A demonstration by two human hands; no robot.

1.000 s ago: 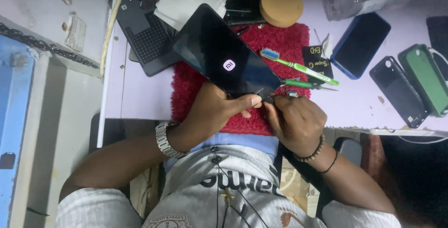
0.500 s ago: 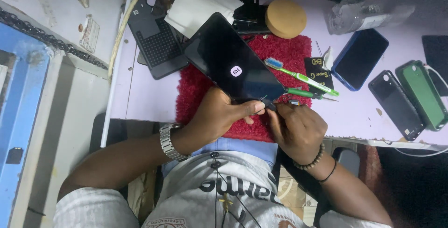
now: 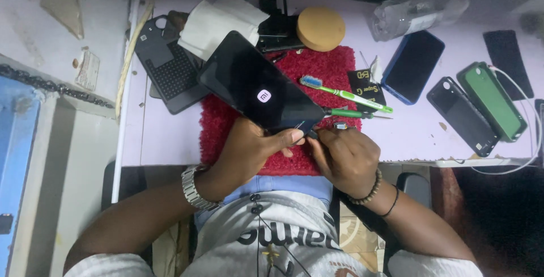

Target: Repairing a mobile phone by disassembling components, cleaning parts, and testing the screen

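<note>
My left hand [image 3: 255, 149] grips the near end of a black smartphone [image 3: 255, 84] whose screen shows a small lit logo. The phone lies tilted over a red fuzzy mat [image 3: 334, 75] at the desk's front. My right hand [image 3: 345, 155] is closed beside the phone's near right corner, its fingertips pinching something small that I cannot make out. A metal watch sits on my left wrist, bead bracelets on my right. Just past my right hand lie a green toothbrush [image 3: 345, 92] and a green-handled screwdriver [image 3: 351, 113].
A black phone case [image 3: 167, 64], a folded white cloth [image 3: 218, 19] and a round tan sponge [image 3: 321, 27] lie behind the mat. To the right are a blue phone [image 3: 412, 66], a dark phone back [image 3: 463, 115], a green phone [image 3: 492, 101] with a white cable, and a plastic bag [image 3: 413, 13].
The view has shifted slightly, so the desk sits lower in frame. Both hands stay at the phone's near corner, with small finger movements only.
</note>
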